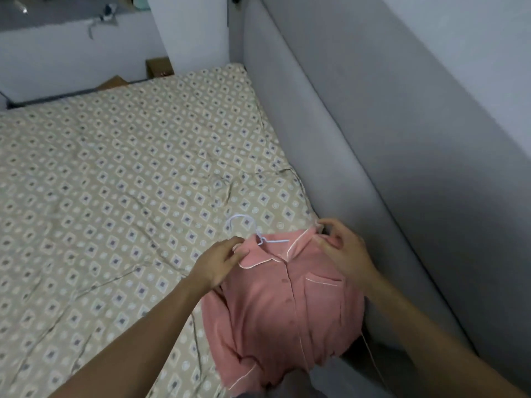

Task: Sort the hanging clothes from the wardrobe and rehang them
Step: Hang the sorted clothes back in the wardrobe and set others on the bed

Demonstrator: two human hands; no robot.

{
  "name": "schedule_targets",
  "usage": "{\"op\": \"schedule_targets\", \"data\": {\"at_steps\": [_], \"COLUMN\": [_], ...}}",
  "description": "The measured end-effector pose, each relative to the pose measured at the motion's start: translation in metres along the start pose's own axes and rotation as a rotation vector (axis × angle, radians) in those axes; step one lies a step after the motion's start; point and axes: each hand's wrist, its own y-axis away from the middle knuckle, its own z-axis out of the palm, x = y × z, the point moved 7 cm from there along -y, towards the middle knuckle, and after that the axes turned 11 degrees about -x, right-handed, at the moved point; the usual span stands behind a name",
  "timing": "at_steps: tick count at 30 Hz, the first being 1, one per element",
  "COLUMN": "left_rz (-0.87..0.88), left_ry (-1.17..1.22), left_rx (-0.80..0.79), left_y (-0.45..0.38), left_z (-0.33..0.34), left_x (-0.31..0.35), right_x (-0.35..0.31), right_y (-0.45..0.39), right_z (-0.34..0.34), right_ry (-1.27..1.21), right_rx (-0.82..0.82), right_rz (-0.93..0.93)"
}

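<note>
- left hand (219,261) and right hand (342,248) each pinch a shoulder of the pink shirt (284,305), fingers curled on the cloth.
- the shirt lies on the bed (115,182), white hanger (253,229) in its collar.
- likely step: seating the shoulders; next, lift by the hook.

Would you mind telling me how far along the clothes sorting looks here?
Done: the white hanger already sits in the pink shirt. In hand: left hand and right hand grip its shoulders over the bed. Left: rehanging it; no wardrobe is visible.
</note>
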Motion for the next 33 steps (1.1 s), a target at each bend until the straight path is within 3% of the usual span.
{"op": "schedule_targets", "data": {"at_steps": [5, 10, 18, 25, 33], "left_rz": [0.246, 0.548, 0.985, 1.312, 1.533], "left_ry": [0.009, -0.106, -0.321, -0.476, -0.477], "left_rx": [0.013, 0.063, 0.021, -0.071, -0.320], "left_y": [0.088, 0.183, 0.327, 0.441, 0.580], "left_z": [-0.019, -0.031, -0.014, 0.062, 0.197], "left_x": [0.056, 0.118, 0.233, 0.312, 0.310], "right_x": [-0.059, -0.114, -0.168, -0.173, -0.183], "right_y": [0.128, 0.272, 0.493, 0.675, 0.871], "right_z": [-0.011, -0.001, 0.026, 0.063, 0.172], "right_ry": [0.146, 0.225, 0.095, 0.159, 0.066], "right_rx": [0.071, 0.332, 0.757, 1.066, 1.274], "right_rz": [-0.020, -0.003, 0.104, 0.282, 0.606]}}
